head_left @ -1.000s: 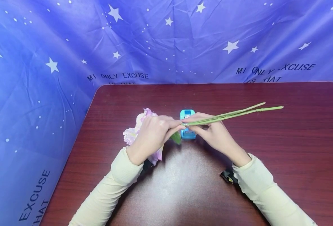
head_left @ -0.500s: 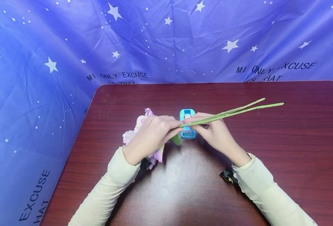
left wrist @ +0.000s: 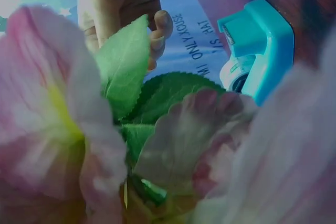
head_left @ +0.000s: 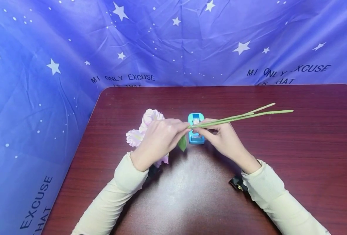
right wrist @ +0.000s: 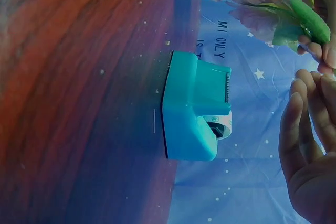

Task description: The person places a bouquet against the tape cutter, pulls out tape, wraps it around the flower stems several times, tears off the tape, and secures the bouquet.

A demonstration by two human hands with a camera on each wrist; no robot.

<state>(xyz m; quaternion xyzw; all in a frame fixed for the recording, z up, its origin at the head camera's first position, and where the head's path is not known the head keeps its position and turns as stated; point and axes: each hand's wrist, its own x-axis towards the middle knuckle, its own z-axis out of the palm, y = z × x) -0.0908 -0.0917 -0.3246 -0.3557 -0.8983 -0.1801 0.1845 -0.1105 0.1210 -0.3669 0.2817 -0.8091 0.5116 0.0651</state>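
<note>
My left hand (head_left: 161,133) grips a small bunch of artificial flowers just below the blooms. Their pale pink-purple petals (head_left: 134,137) stick out on its left side, and a green leaf (head_left: 183,143) hangs under its fingers. The green stems (head_left: 256,115) run out to the right, over my right hand (head_left: 224,138). Right thumb and forefinger pinch the stems close to the left fingertips; whether a strip of tape lies between them cannot be made out. Beneath the fingertips, a turquoise tape dispenser (right wrist: 186,124) with a roll of clear tape stands on the table.
The dark red wooden table (head_left: 308,156) reaches back to a blue-purple cloth (head_left: 173,39) printed with stars and lettering. A black strap with a buckle (head_left: 237,183) shows at the right wrist.
The flower bunch has turned in the hands: the blooms show more at the upper left, and the stem ends have shifted slightly. Both hands stay over the dispenser.
</note>
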